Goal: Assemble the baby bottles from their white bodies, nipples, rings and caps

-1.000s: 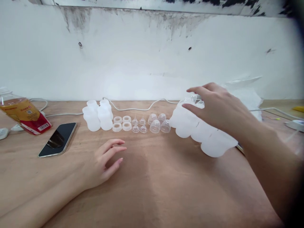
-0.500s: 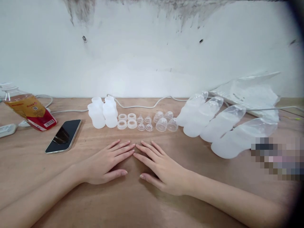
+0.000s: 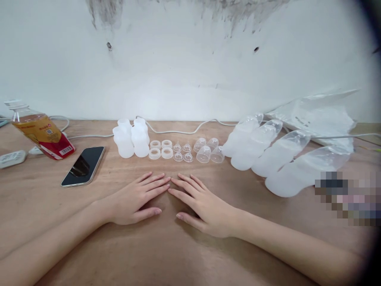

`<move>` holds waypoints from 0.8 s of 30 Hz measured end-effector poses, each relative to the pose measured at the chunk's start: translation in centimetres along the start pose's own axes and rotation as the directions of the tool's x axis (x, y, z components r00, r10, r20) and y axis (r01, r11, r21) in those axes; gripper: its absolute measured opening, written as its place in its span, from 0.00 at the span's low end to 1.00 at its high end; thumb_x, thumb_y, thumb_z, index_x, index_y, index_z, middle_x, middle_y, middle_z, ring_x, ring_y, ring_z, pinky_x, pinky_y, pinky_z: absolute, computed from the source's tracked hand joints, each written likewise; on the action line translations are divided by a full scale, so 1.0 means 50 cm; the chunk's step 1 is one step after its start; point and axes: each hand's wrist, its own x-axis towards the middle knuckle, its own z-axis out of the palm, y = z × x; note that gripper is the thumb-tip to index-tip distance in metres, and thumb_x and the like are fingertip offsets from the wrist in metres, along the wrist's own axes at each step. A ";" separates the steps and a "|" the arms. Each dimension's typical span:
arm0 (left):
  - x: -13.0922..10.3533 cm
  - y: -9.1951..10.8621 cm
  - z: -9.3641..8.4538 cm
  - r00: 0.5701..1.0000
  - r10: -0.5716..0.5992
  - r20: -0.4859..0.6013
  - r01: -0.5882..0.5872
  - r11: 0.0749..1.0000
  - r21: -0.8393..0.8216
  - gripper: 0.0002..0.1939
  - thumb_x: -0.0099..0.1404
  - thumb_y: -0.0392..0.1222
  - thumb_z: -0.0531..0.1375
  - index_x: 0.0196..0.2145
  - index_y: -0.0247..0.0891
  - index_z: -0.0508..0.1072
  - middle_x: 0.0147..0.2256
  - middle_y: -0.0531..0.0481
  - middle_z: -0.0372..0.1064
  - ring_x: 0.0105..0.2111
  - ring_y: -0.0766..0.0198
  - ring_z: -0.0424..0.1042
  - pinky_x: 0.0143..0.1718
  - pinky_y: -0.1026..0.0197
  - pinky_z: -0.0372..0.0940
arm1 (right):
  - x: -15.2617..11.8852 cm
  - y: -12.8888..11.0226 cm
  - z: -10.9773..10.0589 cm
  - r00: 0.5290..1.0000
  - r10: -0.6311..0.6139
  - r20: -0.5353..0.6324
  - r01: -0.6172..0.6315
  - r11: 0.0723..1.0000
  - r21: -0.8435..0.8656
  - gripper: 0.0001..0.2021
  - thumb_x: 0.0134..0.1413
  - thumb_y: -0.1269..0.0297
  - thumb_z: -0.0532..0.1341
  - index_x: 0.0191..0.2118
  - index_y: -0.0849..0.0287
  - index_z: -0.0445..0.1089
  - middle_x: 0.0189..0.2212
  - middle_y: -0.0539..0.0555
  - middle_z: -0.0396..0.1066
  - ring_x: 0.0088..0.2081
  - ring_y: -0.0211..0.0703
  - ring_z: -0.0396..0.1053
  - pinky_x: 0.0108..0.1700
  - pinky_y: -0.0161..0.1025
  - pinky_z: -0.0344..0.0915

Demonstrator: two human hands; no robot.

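Note:
My left hand (image 3: 137,198) lies flat on the wooden table (image 3: 143,254), fingers spread, holding nothing. My right hand (image 3: 204,204) rests palm down beside it, also open, the fingertips of both nearly meeting. Beyond them stands a row of baby bottle parts. From the left these are white bottle bodies (image 3: 125,143), pale collar rings (image 3: 154,153), clear silicone nipples (image 3: 187,157) and clear dome caps (image 3: 203,154). Farther right, several capped white bottles (image 3: 287,180) stand in a slanting line.
At the left are a phone (image 3: 83,167), a tilted drink bottle (image 3: 47,137) with a red and yellow label, and a white device (image 3: 12,159). A white cable (image 3: 178,132) runs along the wall. A plastic bag (image 3: 324,113) lies back right; a blurred patch covers the right edge.
The view has shifted slightly, so everything appears a little higher, and most things slightly to the right. Both hands keep their flat pose, and the bottle parts stay in place.

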 end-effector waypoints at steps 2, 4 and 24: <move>-0.002 0.001 -0.001 1.000 0.007 -0.008 -0.007 1.000 -0.005 0.30 0.65 0.50 0.46 0.60 0.42 0.40 0.61 0.49 0.37 0.61 0.58 0.39 0.59 0.47 0.38 | -0.001 0.000 0.002 1.000 -0.010 -0.011 0.010 1.000 -0.006 0.26 0.56 0.54 0.48 0.58 0.59 0.51 0.58 0.59 0.49 0.60 0.54 0.39 0.58 0.57 0.41; -0.002 0.004 -0.003 1.000 0.009 -0.023 -0.009 1.000 -0.006 0.29 0.65 0.50 0.47 0.60 0.42 0.42 0.61 0.48 0.40 0.60 0.58 0.41 0.59 0.47 0.41 | 0.000 0.004 0.002 0.999 -0.028 -0.046 0.027 0.999 -0.029 0.26 0.55 0.54 0.49 0.57 0.59 0.53 0.58 0.60 0.50 0.60 0.54 0.41 0.57 0.55 0.44; 0.094 -0.021 0.011 0.889 -0.072 -0.453 0.263 0.889 0.376 0.12 0.62 0.37 0.52 0.44 0.33 0.66 0.42 0.45 0.70 0.47 0.55 0.64 0.54 0.47 0.47 | 0.088 0.092 -0.067 0.760 0.590 -0.272 -0.647 0.724 -0.237 0.11 0.58 0.65 0.47 0.40 0.60 0.64 0.31 0.58 0.71 0.32 0.49 0.70 0.26 0.36 0.56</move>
